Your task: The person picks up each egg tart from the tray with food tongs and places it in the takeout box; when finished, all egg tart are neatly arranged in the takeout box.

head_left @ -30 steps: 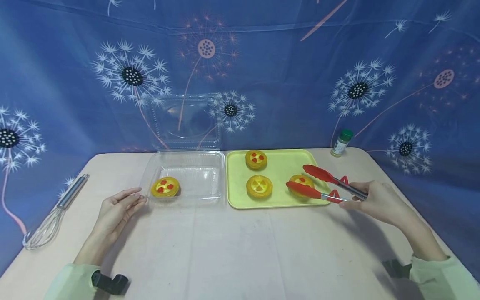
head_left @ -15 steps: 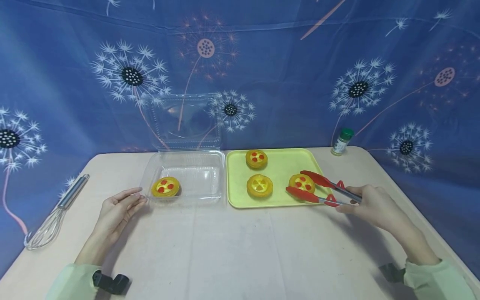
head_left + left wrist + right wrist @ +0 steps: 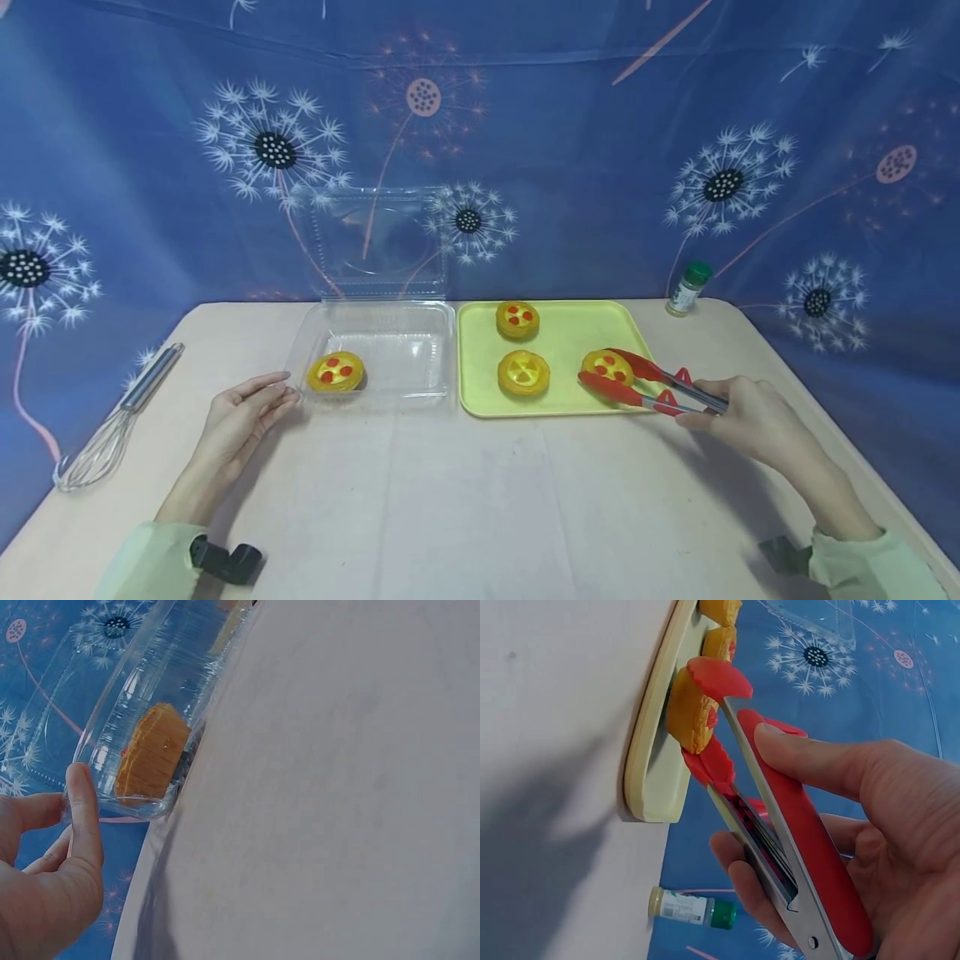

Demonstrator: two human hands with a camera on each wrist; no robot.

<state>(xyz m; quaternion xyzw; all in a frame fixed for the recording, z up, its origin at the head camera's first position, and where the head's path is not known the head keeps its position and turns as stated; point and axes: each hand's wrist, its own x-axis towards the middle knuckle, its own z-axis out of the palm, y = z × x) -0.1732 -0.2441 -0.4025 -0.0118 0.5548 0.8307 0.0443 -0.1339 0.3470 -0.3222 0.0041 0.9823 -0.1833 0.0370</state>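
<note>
On the yellow tray (image 3: 564, 333), a round golden tart (image 3: 606, 367) with crinkled sides and red-dotted yellow filling is bracketed by red-tipped metal tongs (image 3: 806, 840), which are gripped in the right hand (image 3: 757, 421). The clear plastic container (image 3: 397, 358) is pinched at its edge by the left hand (image 3: 243, 421).

2 pale green sleeves (image 3: 150, 562) — 2 dark wrist cameras (image 3: 213, 560)

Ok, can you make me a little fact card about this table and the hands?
Right hand: holds red-tipped tongs around a red-dotted tart
Left hand: pinches the clear box by its rim
Lid: up
Inside box: box tart, red-dotted
Yellow tray: wedge-topped tart, back tart
Whisk: table's left
Green-capped bottle: table's back right
</note>
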